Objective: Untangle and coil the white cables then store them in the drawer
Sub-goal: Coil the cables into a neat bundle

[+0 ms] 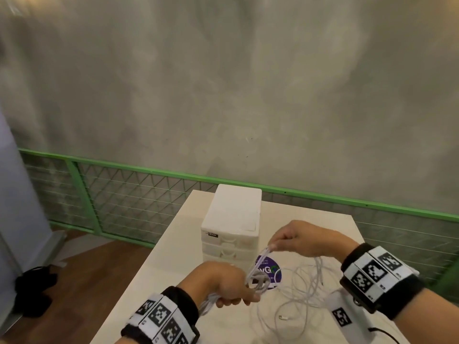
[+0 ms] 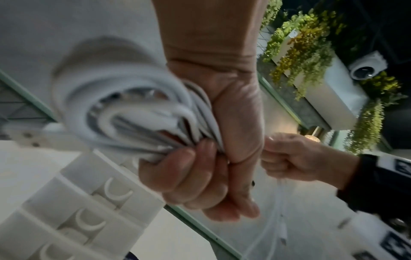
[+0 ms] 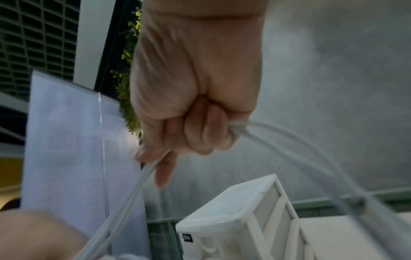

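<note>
My left hand (image 1: 233, 291) (image 2: 200, 176) grips a coiled bundle of white cables (image 2: 124, 112) low over the white table (image 1: 178, 289). From that bundle a few strands (image 1: 259, 264) run up to my right hand (image 1: 285, 238) (image 3: 195, 114), which pinches them between thumb and fingers. More loose white cable (image 1: 305, 286) lies tangled on the table under the right wrist, with a connector end (image 1: 283, 317) near the front. The white drawer unit (image 1: 232, 225) (image 3: 240, 221) (image 2: 73, 211) stands just behind both hands, its drawers closed.
A round purple sticker (image 1: 269, 271) lies on the table in front of the drawer unit. A green mesh railing (image 1: 129, 194) runs behind the table against a grey wall. Wooden floor and a black object (image 1: 34, 291) are at the left. A white device with a black lead (image 1: 357, 316) sits under my right wrist.
</note>
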`<state>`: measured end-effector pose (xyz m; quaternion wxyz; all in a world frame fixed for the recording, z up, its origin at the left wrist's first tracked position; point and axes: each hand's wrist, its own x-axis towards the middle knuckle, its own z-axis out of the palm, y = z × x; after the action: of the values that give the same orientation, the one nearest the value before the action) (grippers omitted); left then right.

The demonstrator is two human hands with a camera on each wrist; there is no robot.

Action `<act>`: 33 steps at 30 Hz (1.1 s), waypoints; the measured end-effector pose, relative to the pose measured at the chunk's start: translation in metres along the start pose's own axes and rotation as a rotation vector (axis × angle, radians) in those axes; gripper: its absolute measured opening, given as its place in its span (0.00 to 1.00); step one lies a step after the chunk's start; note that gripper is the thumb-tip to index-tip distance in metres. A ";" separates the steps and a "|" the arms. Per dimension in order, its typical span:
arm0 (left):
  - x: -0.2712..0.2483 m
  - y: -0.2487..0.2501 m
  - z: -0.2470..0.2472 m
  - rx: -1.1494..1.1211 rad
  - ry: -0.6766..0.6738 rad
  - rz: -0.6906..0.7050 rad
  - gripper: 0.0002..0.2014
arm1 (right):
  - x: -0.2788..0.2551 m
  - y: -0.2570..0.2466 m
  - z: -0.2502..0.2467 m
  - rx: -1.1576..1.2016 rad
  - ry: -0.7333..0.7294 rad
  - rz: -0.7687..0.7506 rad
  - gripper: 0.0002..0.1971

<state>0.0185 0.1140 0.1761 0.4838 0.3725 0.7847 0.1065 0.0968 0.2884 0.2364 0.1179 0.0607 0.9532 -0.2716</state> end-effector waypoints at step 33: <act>0.018 0.012 0.023 -0.698 0.417 0.346 0.17 | -0.010 -0.008 0.077 0.873 0.607 0.368 0.18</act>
<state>0.0393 0.1307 0.1582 0.3870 0.2831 0.7086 0.5177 0.1199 0.2400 0.1792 -0.1524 0.3447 0.7174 -0.5860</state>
